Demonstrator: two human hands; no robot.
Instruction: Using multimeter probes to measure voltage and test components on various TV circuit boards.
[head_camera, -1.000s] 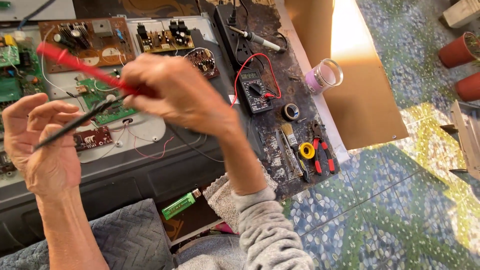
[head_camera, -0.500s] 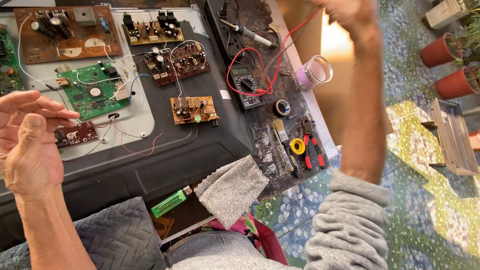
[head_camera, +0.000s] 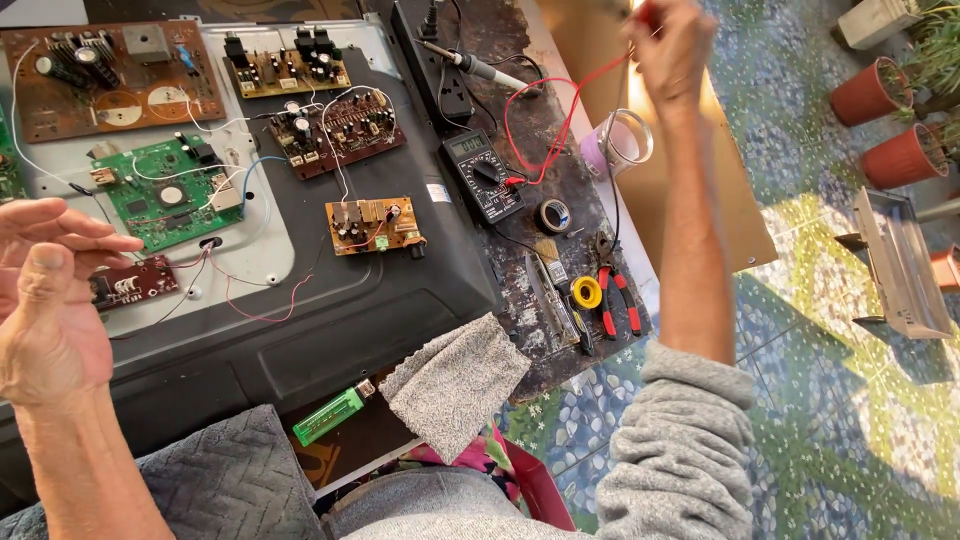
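Overhead, the right hand is raised at one o'clock, its fingers pinched shut on the red test lead, which loops down to the black multimeter on the worn bench. At nine o'clock the left hand is held half-curled and loose, gripping nothing, just over a small dark-red circuit board. A green circuit board is seen at ten o'clock, and red-handled pliers at the multimeter's five o'clock.

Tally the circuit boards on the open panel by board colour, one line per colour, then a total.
Brown circuit boards: 4
Green circuit board: 1
Dark red circuit board: 1
Total: 6, not counting a green sliver cut off at the left edge.
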